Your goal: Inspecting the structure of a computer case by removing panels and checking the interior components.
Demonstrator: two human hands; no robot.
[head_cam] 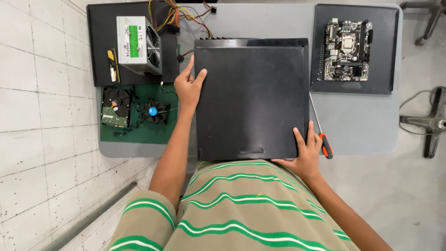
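The left hand (188, 86) grips the left edge of a black computer case side panel (251, 100), its thumb lying on the panel's top face and its fingers curled around the edge toward the far corner. The right hand (306, 148) rests at the panel's near right corner, fingers spread flat on the surface with the palm off the near edge. The panel lies flat between the two hands, covering the computer case (251, 42), of which only a thin strip of far edge shows beyond the panel. Both sit in the middle of the grey bench (362, 125).

Just beside the right hand, on its outer side, lies a screwdriver (319, 128) with an orange and black handle, its shaft pointing away along the panel's right edge. Farther beyond the right hand, a motherboard (347, 50) rests on a black mat (320, 69).

Outward from the left hand, a green mat (139, 135) carries a hard drive (115, 108) and a small cooler fan (154, 112) with a blue centre. Beyond those, past the left hand, a grey power supply (138, 44) with a green label stands on another black mat (100, 46), its coloured cables (179, 16) trailing toward the case. A memory stick (113, 65) lies next to the power supply.
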